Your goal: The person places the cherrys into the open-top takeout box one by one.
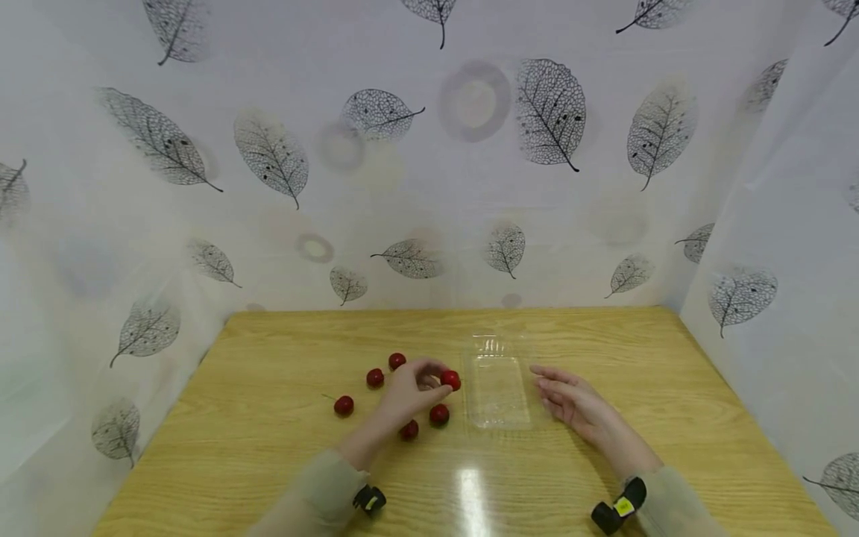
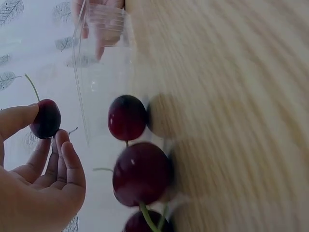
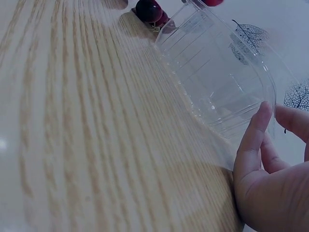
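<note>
Between thumb and fingertips my left hand [image 1: 404, 394] pinches a dark red cherry [image 1: 450, 380], raised near the left side of a clear plastic container [image 1: 498, 425]. In the left wrist view a green stem rises from the held cherry [image 2: 47, 121]. My right hand [image 1: 576, 406] is at the container's right side, fingers loosely extended. Its fingertips [image 3: 262, 110] are close against the clear wall in the right wrist view; whether they touch it I cannot tell. No cherry is visible inside the container [image 3: 217, 72].
Several more cherries lie on the wooden table [image 1: 255, 447] around my left hand: one cherry [image 1: 439, 415] near the container, another [image 1: 344, 405] farthest left with its stem showing. Leaf-patterned white sheeting [image 1: 436, 194] hangs behind the table and at both sides.
</note>
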A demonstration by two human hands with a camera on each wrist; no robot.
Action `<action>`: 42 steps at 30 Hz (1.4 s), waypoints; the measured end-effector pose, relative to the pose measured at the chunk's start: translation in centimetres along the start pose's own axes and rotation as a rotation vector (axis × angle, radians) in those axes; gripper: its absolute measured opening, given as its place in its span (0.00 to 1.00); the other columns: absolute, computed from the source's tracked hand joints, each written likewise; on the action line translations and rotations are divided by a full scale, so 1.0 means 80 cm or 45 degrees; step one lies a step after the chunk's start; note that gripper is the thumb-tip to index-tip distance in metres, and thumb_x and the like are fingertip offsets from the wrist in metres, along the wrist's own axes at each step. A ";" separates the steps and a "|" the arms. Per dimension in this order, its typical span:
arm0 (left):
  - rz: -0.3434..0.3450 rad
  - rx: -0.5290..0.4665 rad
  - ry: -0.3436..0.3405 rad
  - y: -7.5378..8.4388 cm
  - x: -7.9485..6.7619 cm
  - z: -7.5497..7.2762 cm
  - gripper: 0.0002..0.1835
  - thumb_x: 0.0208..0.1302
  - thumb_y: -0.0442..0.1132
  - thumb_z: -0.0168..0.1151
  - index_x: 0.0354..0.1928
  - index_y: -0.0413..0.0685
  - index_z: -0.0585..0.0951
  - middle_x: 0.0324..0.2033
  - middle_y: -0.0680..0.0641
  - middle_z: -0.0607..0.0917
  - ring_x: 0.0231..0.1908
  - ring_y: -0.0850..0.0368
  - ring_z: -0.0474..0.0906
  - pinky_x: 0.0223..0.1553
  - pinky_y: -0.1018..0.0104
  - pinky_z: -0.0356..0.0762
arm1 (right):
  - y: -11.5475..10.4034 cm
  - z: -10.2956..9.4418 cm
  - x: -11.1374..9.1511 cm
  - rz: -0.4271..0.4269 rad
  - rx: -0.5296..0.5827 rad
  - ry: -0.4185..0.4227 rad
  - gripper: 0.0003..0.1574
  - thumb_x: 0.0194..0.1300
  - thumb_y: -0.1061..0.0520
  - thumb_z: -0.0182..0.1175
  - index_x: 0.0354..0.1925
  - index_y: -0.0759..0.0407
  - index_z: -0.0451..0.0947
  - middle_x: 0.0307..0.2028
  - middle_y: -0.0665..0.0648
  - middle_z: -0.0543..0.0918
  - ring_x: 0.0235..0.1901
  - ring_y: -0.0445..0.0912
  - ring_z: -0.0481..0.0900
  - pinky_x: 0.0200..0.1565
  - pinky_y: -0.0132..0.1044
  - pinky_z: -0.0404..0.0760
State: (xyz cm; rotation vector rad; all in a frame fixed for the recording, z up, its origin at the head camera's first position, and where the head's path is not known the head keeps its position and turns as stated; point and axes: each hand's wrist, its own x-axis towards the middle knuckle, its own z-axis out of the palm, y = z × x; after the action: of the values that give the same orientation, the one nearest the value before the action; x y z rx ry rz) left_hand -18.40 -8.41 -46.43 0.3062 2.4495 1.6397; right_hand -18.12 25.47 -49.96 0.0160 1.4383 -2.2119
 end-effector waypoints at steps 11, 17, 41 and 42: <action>0.062 -0.035 -0.053 0.023 0.027 0.041 0.15 0.65 0.36 0.75 0.52 0.43 0.85 0.47 0.43 0.89 0.41 0.60 0.84 0.44 0.71 0.85 | 0.002 -0.001 0.003 0.013 -0.041 0.037 0.19 0.83 0.62 0.53 0.51 0.41 0.86 0.45 0.42 0.90 0.44 0.33 0.87 0.48 0.26 0.87; 0.119 -0.018 -0.090 0.027 0.033 0.057 0.14 0.63 0.32 0.76 0.50 0.42 0.87 0.44 0.42 0.90 0.38 0.62 0.83 0.41 0.73 0.84 | 0.002 -0.002 0.004 0.009 -0.027 0.018 0.19 0.83 0.62 0.53 0.51 0.41 0.87 0.44 0.42 0.90 0.43 0.33 0.87 0.47 0.26 0.87; 0.260 0.152 -0.091 0.025 0.027 0.071 0.12 0.63 0.27 0.73 0.48 0.37 0.87 0.45 0.40 0.90 0.43 0.50 0.85 0.45 0.73 0.82 | 0.003 -0.003 0.000 -0.035 -0.015 -0.046 0.21 0.83 0.63 0.52 0.52 0.41 0.87 0.45 0.42 0.90 0.45 0.32 0.87 0.46 0.24 0.86; 0.260 0.139 -0.091 0.025 0.028 0.071 0.12 0.64 0.27 0.73 0.48 0.37 0.87 0.46 0.40 0.90 0.43 0.51 0.86 0.45 0.73 0.82 | 0.003 -0.003 0.000 -0.037 -0.015 -0.048 0.21 0.83 0.63 0.52 0.52 0.41 0.87 0.45 0.42 0.90 0.45 0.32 0.87 0.46 0.24 0.86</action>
State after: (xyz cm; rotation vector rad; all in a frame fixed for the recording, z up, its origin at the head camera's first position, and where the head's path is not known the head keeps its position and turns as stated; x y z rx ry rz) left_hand -18.93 -2.04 -46.78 0.6388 2.5297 1.5400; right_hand -18.08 25.60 -50.29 -0.0505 1.4396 -2.2152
